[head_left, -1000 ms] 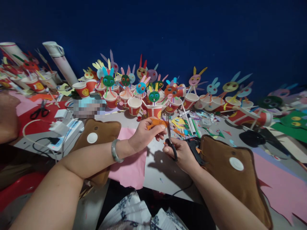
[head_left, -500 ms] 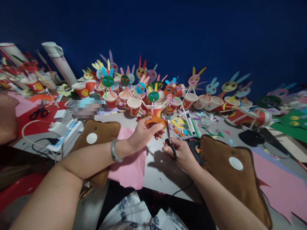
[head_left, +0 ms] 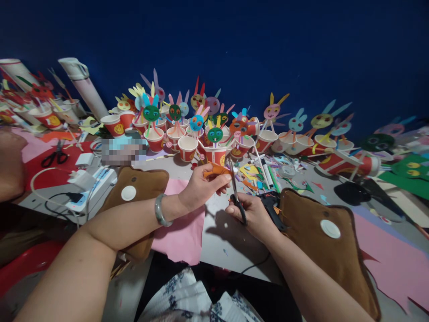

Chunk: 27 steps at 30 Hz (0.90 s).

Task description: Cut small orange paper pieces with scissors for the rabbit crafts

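Note:
My left hand (head_left: 204, 184) pinches a piece of orange paper (head_left: 219, 170) between thumb and fingers, above the table. My right hand (head_left: 253, 213) grips black-handled scissors (head_left: 238, 203) with the blades pointing up and away, right at the paper's right edge. Whether the blades are closed on the paper I cannot tell. Below my left wrist a pink paper sheet (head_left: 182, 237) lies on the table. Just past my right hand is a black glue gun (head_left: 273, 210), partly hidden by the hand.
Paper cups with rabbit faces (head_left: 216, 154) line the back. Paper scraps and markers (head_left: 266, 172) lie right of centre. Brown cushions (head_left: 318, 255) flank my arms. At left are a power strip (head_left: 92, 192), another pair of scissors (head_left: 55, 156), a thermos (head_left: 83, 87) and another person's arm (head_left: 10, 165).
The orange paper has tilted and dropped slightly in my left hand. My right hand and the scissors have shifted very little.

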{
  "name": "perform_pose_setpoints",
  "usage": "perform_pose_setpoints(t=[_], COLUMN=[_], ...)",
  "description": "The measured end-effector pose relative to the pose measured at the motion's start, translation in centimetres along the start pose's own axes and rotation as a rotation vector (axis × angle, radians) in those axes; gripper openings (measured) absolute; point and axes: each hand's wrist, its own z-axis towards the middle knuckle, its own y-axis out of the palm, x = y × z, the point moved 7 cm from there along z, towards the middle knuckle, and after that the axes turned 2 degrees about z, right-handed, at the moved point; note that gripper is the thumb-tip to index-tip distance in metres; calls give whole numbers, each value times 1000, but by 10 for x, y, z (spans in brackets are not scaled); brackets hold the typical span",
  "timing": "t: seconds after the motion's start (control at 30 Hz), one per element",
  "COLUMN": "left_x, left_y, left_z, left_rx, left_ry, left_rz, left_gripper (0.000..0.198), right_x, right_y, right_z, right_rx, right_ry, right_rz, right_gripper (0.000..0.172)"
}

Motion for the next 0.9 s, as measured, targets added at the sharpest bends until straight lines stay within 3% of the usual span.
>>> perform_pose_setpoints(t=[0.9], left_x=[0], left_y=[1], left_z=[1], left_rx=[-13], left_ry=[15], left_rz=[-35], left_gripper=[19], right_x=[3], right_y=[1], right_z=[1], right_rx=[7], right_ry=[-3], right_rz=[31], right_gripper=[52])
